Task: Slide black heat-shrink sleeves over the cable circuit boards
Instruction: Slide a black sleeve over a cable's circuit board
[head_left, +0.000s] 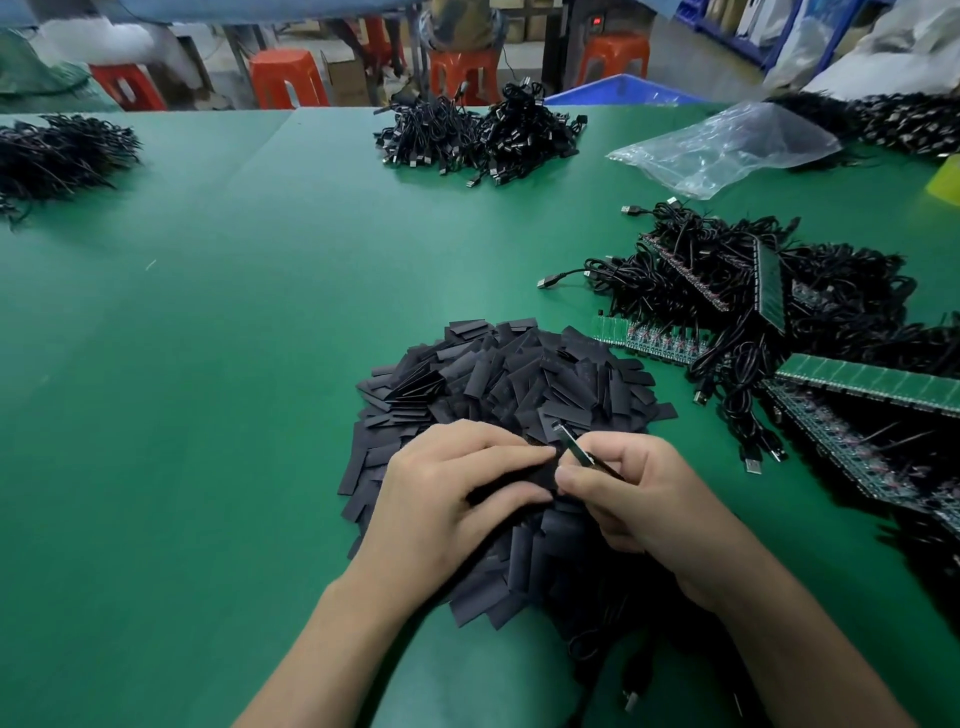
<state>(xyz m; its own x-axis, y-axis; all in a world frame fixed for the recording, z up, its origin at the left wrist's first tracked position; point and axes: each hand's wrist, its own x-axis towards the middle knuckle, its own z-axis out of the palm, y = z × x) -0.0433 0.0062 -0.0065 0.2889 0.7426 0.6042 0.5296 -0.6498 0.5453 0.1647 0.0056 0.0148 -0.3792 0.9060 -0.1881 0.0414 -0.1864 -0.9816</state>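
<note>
Over the near heap of flat, matte black sleeves (519, 379) on the smooth green mat (208, 338), the left hand (447, 499) pinches one sleeve (514, 480). Just beside it, the right hand (639, 499) grips a thin circuit board (574, 444). The board's lower end is hidden behind fingers.

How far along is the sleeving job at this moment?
Done: unclear; the far cable bundles are too small to judge. In hand: the left hand pinches one sleeve while the right hand holds a board at its mouth. Left: a big sleeve pile and bare green boards at the right.
</note>
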